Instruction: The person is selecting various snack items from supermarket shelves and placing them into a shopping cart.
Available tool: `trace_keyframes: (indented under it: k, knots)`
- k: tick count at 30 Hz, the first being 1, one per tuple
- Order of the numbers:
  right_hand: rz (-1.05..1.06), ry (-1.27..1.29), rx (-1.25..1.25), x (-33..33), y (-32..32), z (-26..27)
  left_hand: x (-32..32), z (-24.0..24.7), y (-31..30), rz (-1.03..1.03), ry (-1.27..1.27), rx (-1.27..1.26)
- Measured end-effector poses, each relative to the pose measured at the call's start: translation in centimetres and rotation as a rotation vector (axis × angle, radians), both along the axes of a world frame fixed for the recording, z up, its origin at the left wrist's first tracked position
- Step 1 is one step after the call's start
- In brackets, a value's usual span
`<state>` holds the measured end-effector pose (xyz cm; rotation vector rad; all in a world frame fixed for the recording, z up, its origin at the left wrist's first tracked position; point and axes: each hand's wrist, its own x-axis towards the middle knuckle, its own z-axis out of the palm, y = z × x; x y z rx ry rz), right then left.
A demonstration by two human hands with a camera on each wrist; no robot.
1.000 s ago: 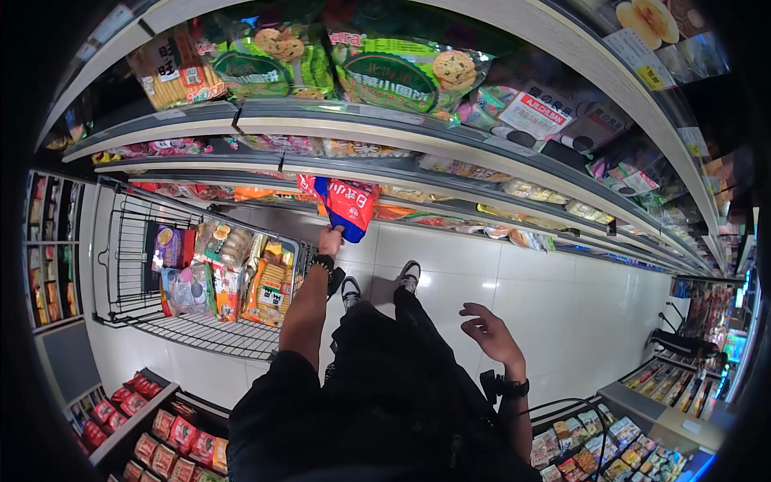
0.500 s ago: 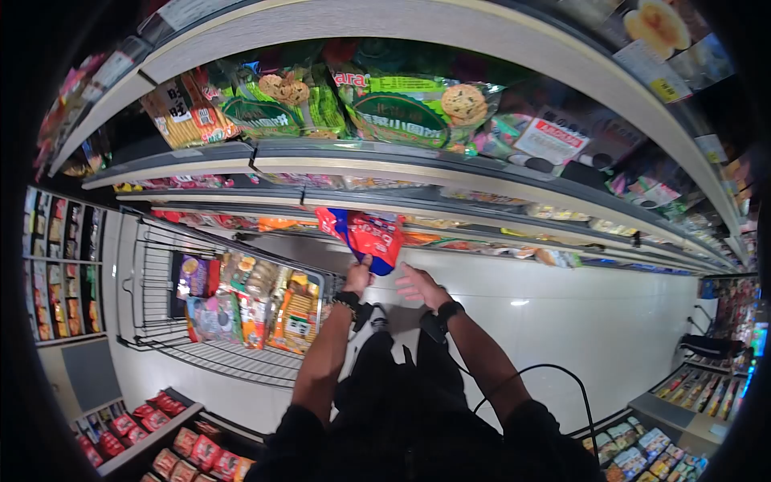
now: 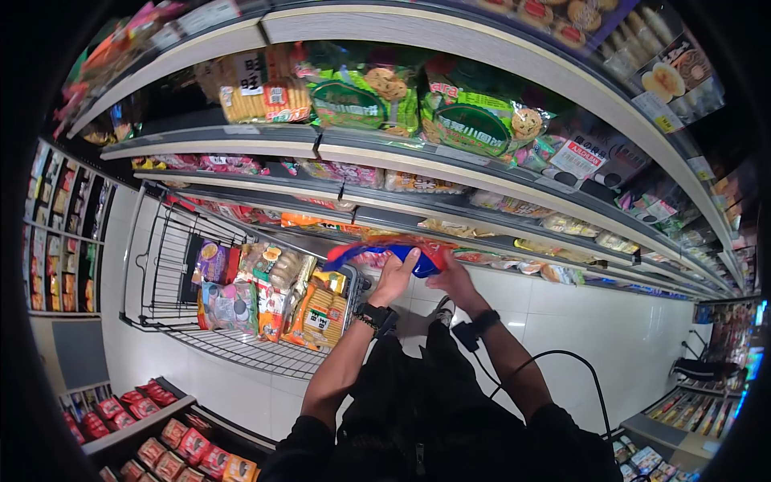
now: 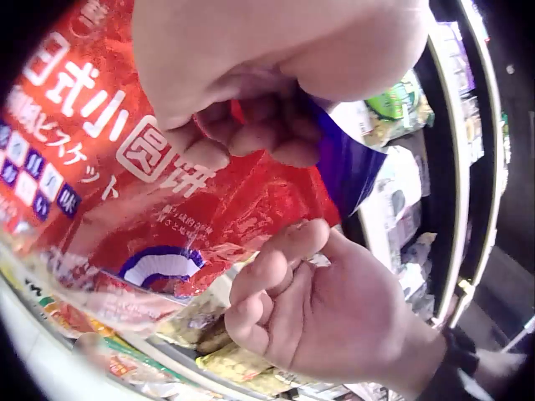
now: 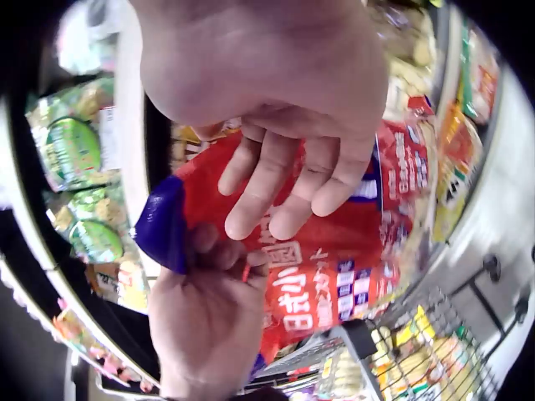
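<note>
A red and blue snack bag [image 3: 377, 247] lies tilted almost flat in front of the lower shelves, above the near end of the cart. My left hand [image 3: 396, 279] pinches it by its blue end, fingers curled into the foil [image 4: 251, 138]. My right hand [image 3: 450, 277] is against the same bag from the right. In the right wrist view its fingers [image 5: 284, 175] spread loosely over the red face of the bag [image 5: 334, 251] without closing round it. The left wrist view shows the bag's red print [image 4: 92, 167] and the right hand [image 4: 318, 309] just below it.
A wire shopping cart [image 3: 165, 241] stands to my left, its near end packed with snack packs [image 3: 273, 297]. Long shelves of biscuit bags [image 3: 361, 157] run in front. A low shelf of red packs [image 3: 161, 434] sits behind left. White floor tiles [image 3: 610, 345] stretch to the right.
The right hand came up from my side to the bag. The left hand tipped the bag from hanging down to nearly flat. My view shifted right and closer to the shelves.
</note>
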<state>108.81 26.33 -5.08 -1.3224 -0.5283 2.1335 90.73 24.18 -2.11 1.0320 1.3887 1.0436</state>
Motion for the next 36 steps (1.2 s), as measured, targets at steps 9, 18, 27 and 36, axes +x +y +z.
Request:
trace_keyframes:
  k: [9, 18, 27, 36]
  knots:
    - [0.056, -0.679, 1.189, 5.2, -3.8, 10.4, 2.9, 13.2, -2.8, -0.487, 0.212, 0.388]
    - [-0.314, -1.003, 0.902, 4.1, -5.5, 14.8, -1.2, 14.9, -3.7, -0.125, 0.230, 1.055]
    - [-0.398, -0.184, 0.778, 1.6, -5.2, 20.5, -9.8, 7.0, -7.2, -0.508, -0.395, 0.037]
    - [0.234, -0.220, 0.675, 5.9, -7.3, 18.5, -7.6, 1.9, -10.5, -0.207, -0.770, 0.019]
